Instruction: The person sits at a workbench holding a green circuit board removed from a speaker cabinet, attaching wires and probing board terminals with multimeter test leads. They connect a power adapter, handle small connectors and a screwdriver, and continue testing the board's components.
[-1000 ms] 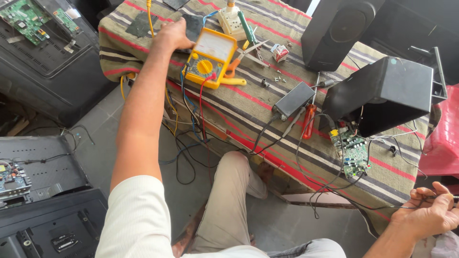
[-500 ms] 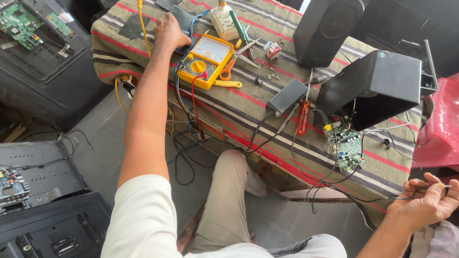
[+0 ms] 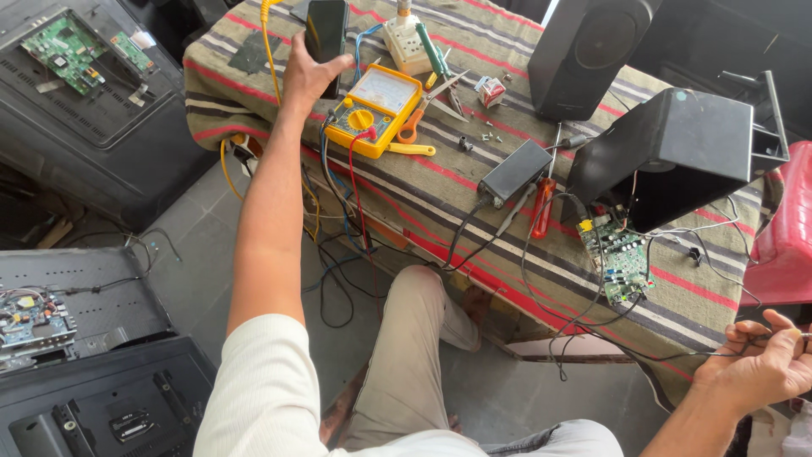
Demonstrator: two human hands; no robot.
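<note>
The left hand (image 3: 309, 72), which lay flat on the striped cloth (image 3: 474, 190) a second ago, has now lifted a dark phone (image 3: 326, 32) at the upper middle of the frame and grips it just beside the yellow multimeter (image 3: 374, 110). At lower right, the right hand (image 3: 765, 368) stays curled around thin wires (image 3: 677, 355) running to the green board (image 3: 617, 254).

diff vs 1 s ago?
The left hand, which lay flat beside the yellow multimeter, now grips a dark phone upright. The right hand still pinches thin wires. The speakers and green circuit board are unmoved.
</note>
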